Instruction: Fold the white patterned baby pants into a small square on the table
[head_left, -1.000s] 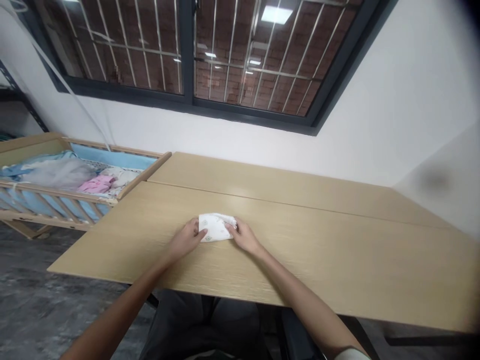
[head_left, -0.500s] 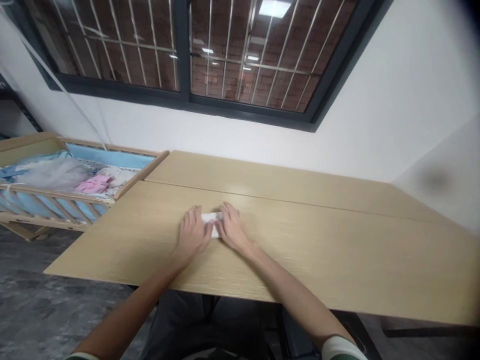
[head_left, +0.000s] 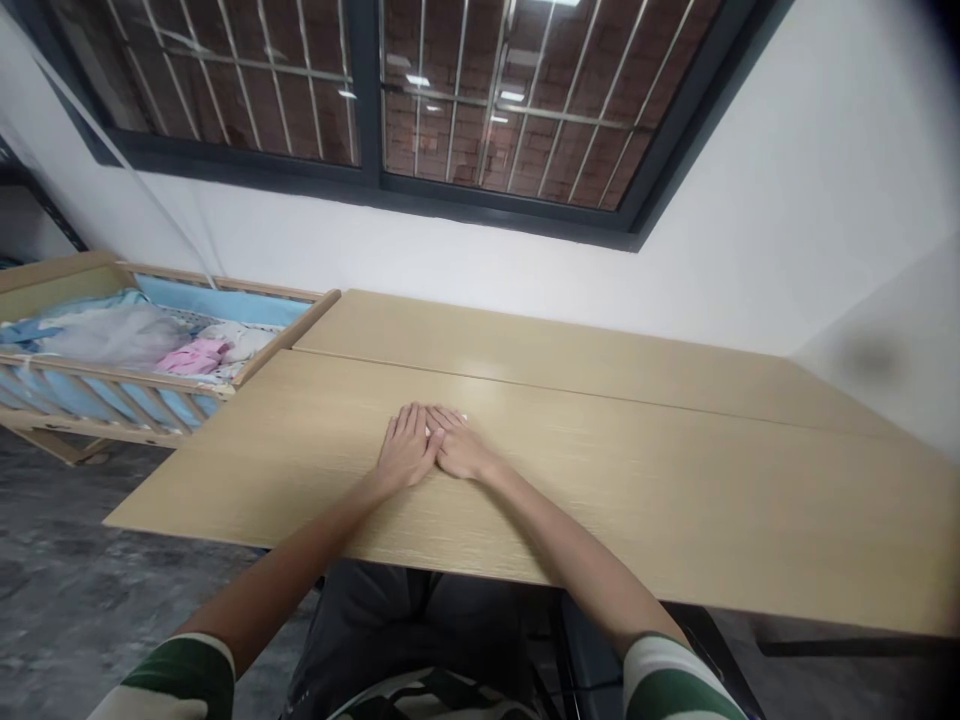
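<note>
Side by side on the wooden tabletop (head_left: 637, 480), my two hands lie flat and touch at the thumbs. My left hand (head_left: 406, 450) has its fingers stretched out, pointing away from me. Angled inward beside it, my right hand (head_left: 457, 448) also lies with straight fingers. Under them is a small white thing (head_left: 428, 432), perhaps folded paper or cloth. Only slivers of it show between the hands and past the right fingertips; the rest is covered.
A wooden crib (head_left: 259, 365) with blue lining stands against the table's left end, holding a pink cloth (head_left: 193, 355) and pale bedding. Behind the table is a white wall (head_left: 487, 265) below a barred window (head_left: 367, 120). A seam runs along the tabletop.
My hands have come together and flattened over the white thing, which was visible between my fingers before. The whole view has shifted slightly.
</note>
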